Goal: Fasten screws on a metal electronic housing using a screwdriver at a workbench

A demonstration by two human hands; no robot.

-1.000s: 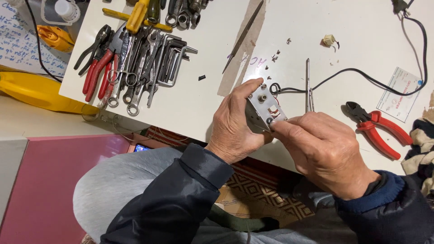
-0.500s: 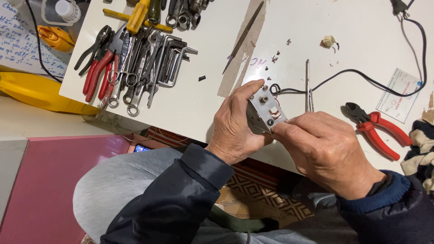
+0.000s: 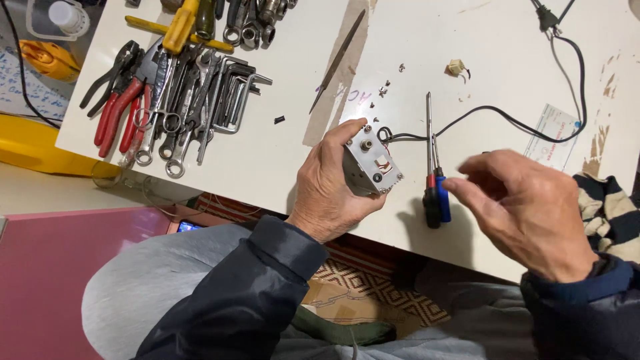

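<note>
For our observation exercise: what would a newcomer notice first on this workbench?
The left hand grips a small grey metal box at the white table's near edge, its black cable trailing away. The right hand hovers open beside two screwdrivers. A heap of wrenches and red-handled pliers lies far left.

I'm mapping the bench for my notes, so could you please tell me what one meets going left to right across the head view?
Red-handled pliers → pile of wrenches → left hand holding the small metal box → two screwdrivers → right hand, empty, fingers open → striped cloth.
</note>
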